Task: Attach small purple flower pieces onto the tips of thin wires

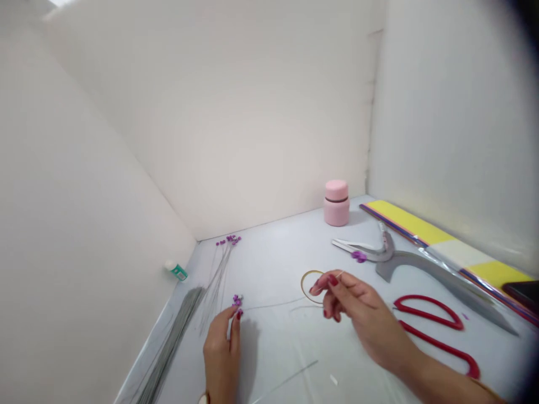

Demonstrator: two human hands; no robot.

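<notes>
My left hand (223,339) is closed in a pinch on a small cluster of purple beads (237,301) at the end of a thin wire. The wire (273,305) stretches right across the table toward my other hand. My right hand (356,308) is raised over the table, thumb and forefinger together on a thin pale strand (341,274), of which only a short bit shows. Just behind these fingers lies a thin gold ring (304,283), partly hidden by them. More purple-headed wire stems (219,275) lie beyond my left hand.
A bundle of grey wires (170,348) runs along the left edge near a small green-and-white tube (179,272). A pink jar (336,205) stands at the back. Grey pliers (391,255), red-handled scissors (438,308) and yellow-and-white packaged sheets (446,241) lie right. A loose wire (290,380) lies in front.
</notes>
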